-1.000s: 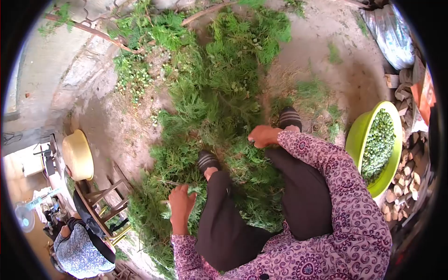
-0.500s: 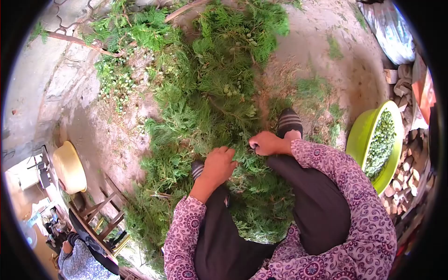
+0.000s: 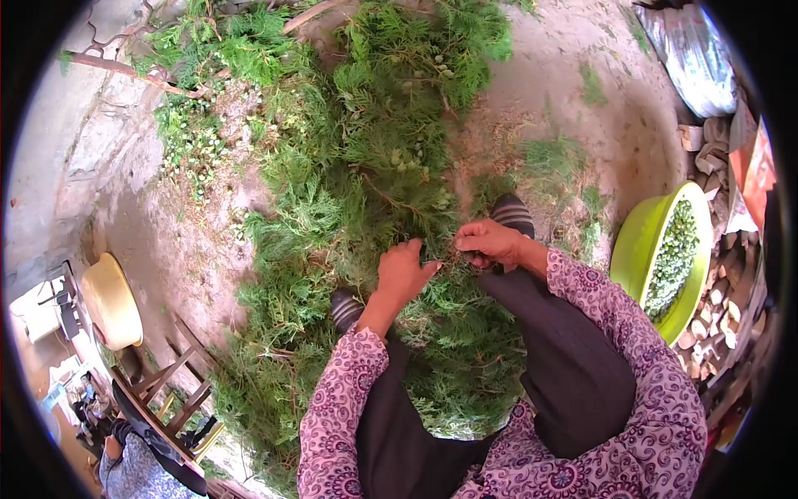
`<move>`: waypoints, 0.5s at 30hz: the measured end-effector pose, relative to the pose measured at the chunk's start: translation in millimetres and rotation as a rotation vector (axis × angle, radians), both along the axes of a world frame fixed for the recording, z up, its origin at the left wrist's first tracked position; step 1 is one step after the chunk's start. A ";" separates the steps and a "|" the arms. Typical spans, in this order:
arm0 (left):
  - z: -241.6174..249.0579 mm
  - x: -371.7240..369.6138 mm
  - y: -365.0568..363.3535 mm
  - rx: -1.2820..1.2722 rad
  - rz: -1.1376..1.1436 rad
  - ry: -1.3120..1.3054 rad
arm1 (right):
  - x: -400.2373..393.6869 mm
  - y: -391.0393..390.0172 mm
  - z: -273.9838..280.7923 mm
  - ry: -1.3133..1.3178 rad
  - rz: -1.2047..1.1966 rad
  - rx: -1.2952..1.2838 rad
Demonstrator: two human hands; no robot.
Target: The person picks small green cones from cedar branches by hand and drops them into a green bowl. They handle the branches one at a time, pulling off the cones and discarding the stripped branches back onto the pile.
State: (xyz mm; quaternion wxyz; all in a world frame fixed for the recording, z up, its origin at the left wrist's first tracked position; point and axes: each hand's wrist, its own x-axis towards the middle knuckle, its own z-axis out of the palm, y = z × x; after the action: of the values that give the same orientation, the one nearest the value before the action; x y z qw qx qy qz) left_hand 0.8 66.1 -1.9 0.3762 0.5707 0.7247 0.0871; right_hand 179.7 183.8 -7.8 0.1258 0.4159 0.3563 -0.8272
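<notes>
Green feathery conifer branches (image 3: 391, 150) lie in a long heap on the ground, running between the feet. Above the heap, between the knees, my left hand (image 3: 403, 273) has its thumb stretched apart from the fingers, palm side down, touching or just over the foliage. To its right, my right hand (image 3: 490, 241) is closed in a pinch; what its fingertips hold is too small to name. A small gap separates the two hands.
A lime-green basin (image 3: 628, 249) of small green cones stands tilted at the right, beside wood pieces (image 3: 715, 324). A yellowish basin (image 3: 112, 301) and a wooden chair frame (image 3: 170, 382) are at the left. Another person (image 3: 141, 470) is at the lower left.
My left hand has moved up and right, its thumb now spread. My right hand has shifted slightly right and up, its fingers turned more toward the left hand.
</notes>
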 end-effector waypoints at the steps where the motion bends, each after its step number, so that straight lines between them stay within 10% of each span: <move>1: -6.1 -0.2 -2.4 0.000 0.000 -0.001 | 0.2 0.3 -0.6 -0.001 0.000 0.000; 4: -16.8 -3.9 -12.1 -0.082 -0.022 0.062 | 1.8 1.1 -2.2 0.029 0.000 0.007; 9: -3.7 -21.9 -26.2 -0.256 0.489 -0.656 | 3.5 5.9 4.4 0.038 -0.027 0.032; 15: 29.5 -19.6 -36.7 -0.374 0.533 -1.150 | -7.2 12.7 31.7 -0.028 -0.052 -0.013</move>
State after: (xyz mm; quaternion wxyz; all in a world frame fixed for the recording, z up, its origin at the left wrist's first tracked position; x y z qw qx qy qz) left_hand -18.9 29.4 27.7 0.7617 0.1594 0.5276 0.3407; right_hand 172.6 196.5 24.0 0.1117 0.4356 0.3383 -0.8266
